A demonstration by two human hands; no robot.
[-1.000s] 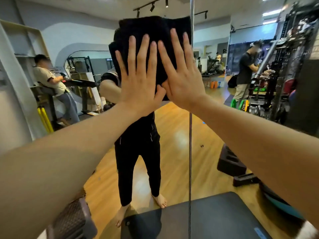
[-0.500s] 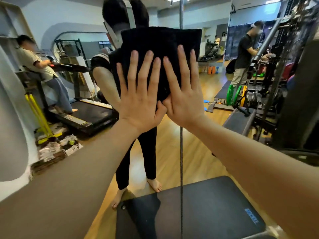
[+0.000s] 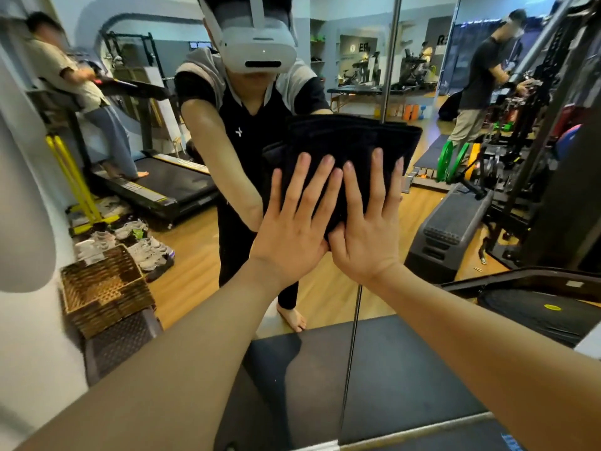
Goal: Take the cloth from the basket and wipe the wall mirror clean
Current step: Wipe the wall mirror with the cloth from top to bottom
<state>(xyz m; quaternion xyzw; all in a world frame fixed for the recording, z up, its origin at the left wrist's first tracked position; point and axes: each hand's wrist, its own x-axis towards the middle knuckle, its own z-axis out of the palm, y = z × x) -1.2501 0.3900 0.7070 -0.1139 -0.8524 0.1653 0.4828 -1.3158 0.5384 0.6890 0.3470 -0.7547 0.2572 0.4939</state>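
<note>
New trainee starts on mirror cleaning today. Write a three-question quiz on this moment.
1. True or false: both hands lie flat on the black cloth.
2. Which is it, A or B? The wicker basket sits A) lower left, B) lower right.
3. What does the cloth press against?

Key:
1. True: left hand and right hand, fingers straight.
2. A.
3. The wall mirror.
</note>
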